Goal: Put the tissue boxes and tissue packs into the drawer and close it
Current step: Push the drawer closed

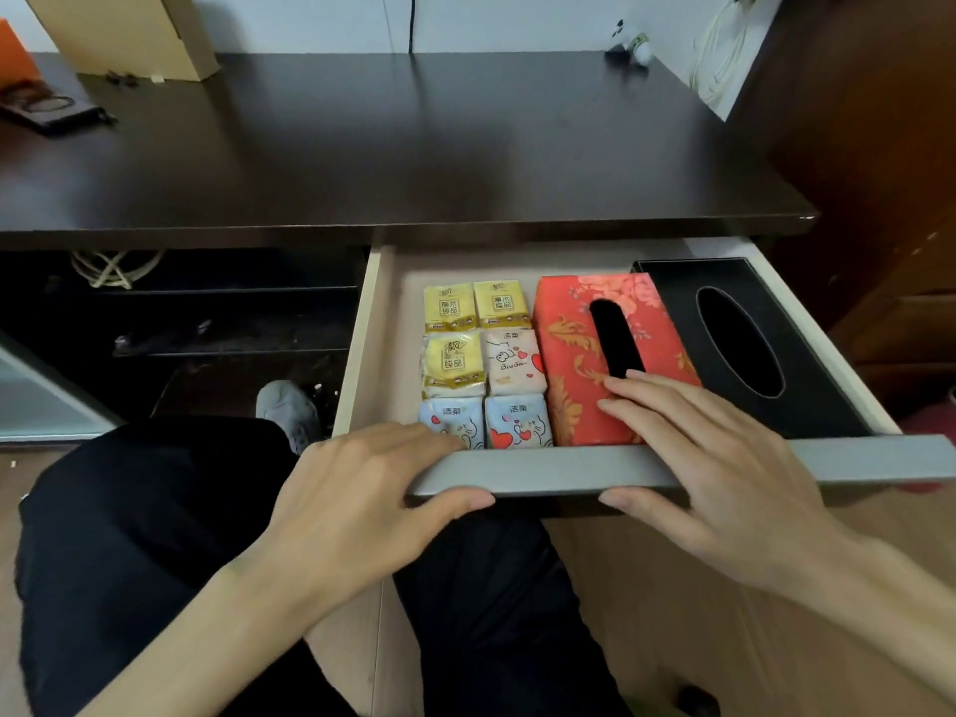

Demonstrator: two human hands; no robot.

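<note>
— Closest to us, what do we have?
— Our two hands on the front panel of the drawer (672, 470). Our left hand (362, 489) grips the panel near its left end, thumb under the front edge, fingers over the top and reaching inside. Our right hand (708, 458) has its thumb under the same edge, while its fingers lie spread and flat on the red tissue box (579, 354); it closes on nothing.
— And the drawer itself?
— We see it pulled well out from under the dark desk (414, 147), everything lying inside it. On the left sit six tissue packs in two columns: two yellow packs (476, 305) at the back, a larger yellow pack (453, 362) and a cream pack with hearts (514, 362) in the middle, two blue-white packs (514, 421) at the front, all touching. Just right of them lies the red tissue box, slot upward, and beside it, against the right wall, a black tissue box (745, 344) with an oval opening.
— Anything on the desk?
— We see a cardboard box (129, 33) at the back left, well apart from the drawer.
</note>
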